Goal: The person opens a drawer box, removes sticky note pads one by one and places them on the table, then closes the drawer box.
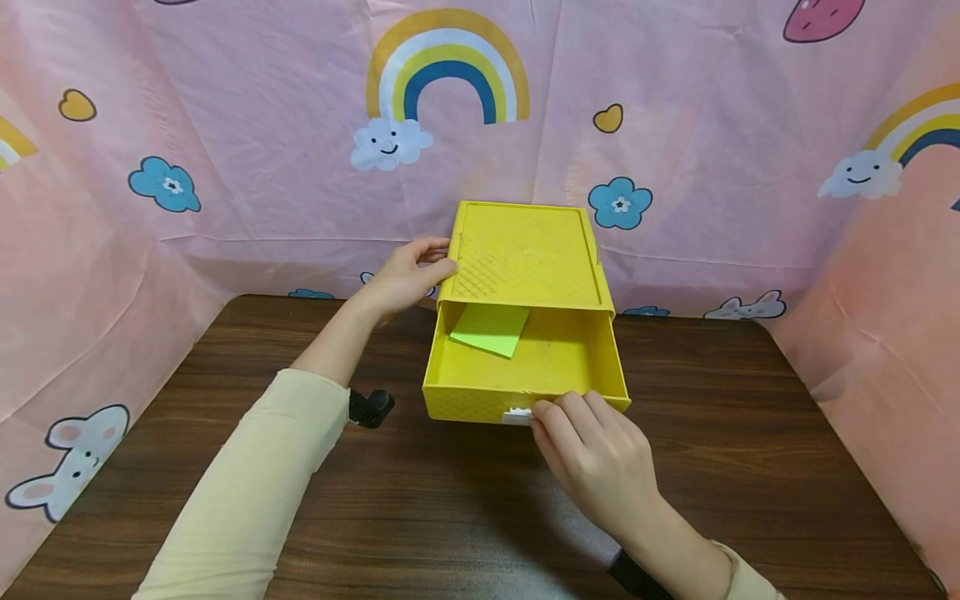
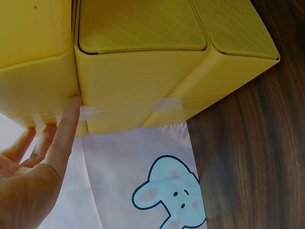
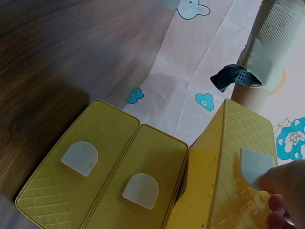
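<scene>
Pinching the white tab (image 1: 515, 417), right grip (image 1: 597, 457) has the top drawer (image 1: 465, 403) out, green notes (image 1: 491, 328) inside! Two lower drawers (image 3: 151, 161) closed; left grip (image 1: 406, 278) spread against the cabinet (image 1: 536, 254).

Inscriptions: none legible. Texts, labels, brands, numbers and signs: none can be read in the head view or in either wrist view.
</scene>
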`<state>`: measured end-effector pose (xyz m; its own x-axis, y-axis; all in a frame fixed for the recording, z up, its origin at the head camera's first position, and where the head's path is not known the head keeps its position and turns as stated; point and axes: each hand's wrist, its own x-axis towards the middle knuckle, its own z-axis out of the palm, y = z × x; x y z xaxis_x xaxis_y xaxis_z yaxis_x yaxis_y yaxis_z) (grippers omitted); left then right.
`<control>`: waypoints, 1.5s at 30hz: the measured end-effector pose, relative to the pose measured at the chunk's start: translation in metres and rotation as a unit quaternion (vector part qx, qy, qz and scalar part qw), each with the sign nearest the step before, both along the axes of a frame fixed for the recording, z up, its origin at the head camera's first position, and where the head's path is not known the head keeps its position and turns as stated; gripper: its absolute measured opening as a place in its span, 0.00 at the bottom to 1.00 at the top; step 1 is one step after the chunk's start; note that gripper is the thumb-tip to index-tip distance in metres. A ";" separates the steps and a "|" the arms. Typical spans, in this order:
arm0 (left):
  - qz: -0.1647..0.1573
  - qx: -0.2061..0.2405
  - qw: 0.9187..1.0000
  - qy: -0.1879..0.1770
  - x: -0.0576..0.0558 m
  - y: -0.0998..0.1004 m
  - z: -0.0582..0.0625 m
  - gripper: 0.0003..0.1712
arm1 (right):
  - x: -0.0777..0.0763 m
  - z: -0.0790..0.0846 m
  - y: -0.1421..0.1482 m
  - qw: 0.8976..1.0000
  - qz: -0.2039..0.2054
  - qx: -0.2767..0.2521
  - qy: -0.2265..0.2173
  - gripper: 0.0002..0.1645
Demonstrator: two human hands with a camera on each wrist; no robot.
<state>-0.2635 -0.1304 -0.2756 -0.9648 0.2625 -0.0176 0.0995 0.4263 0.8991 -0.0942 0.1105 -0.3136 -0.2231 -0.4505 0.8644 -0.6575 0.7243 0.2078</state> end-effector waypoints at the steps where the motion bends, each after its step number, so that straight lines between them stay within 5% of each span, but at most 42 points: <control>1: 0.000 0.000 1.000 0.000 0.000 0.000 0.000 0.33 | 0.001 0.001 0.000 1.000 0.001 0.001 0.002 0.13; 24: -0.001 0.004 1.000 0.006 0.001 0.001 -0.001 0.33 | 0.020 0.011 -0.001 0.998 0.032 0.020 0.048 0.15; 45: -0.005 0.004 1.000 0.011 0.001 0.000 0.000 0.33 | 0.035 0.011 -0.002 0.998 0.031 0.024 0.045 0.16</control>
<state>-0.2626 -0.1303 -0.2756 -0.9620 0.2729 0.0047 0.1232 0.4185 0.8998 -0.0597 0.1084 -0.3026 -0.1157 -0.5021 0.8571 -0.6783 0.6702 0.3011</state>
